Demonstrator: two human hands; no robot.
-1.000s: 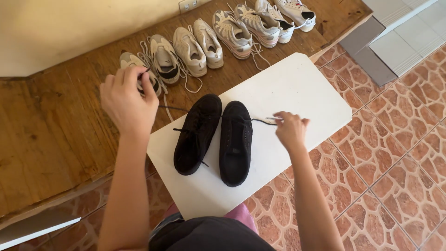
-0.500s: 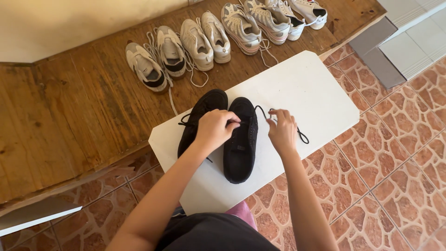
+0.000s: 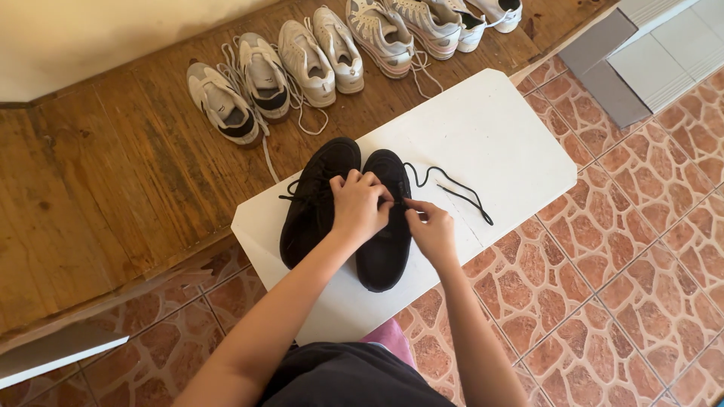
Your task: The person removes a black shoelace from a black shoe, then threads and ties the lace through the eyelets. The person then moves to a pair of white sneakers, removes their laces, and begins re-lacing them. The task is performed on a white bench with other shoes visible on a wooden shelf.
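From the head camera, the left hand (image 3: pixel 360 205) rests curled over the lacing of the right black shoe (image 3: pixel 386 226), fingers bent and pinched close at the eyelets. The right hand (image 3: pixel 430 226) meets it there, thumb and forefinger nipped narrow on the black lace (image 3: pixel 451 187), whose loose end trails across the white board (image 3: pixel 498 143). The shoe stands beside the left black shoe (image 3: pixel 313 200), touching it. Pale sneakers (image 3: pixel 305 60) line the wooden platform (image 3: pixel 98 173) behind.
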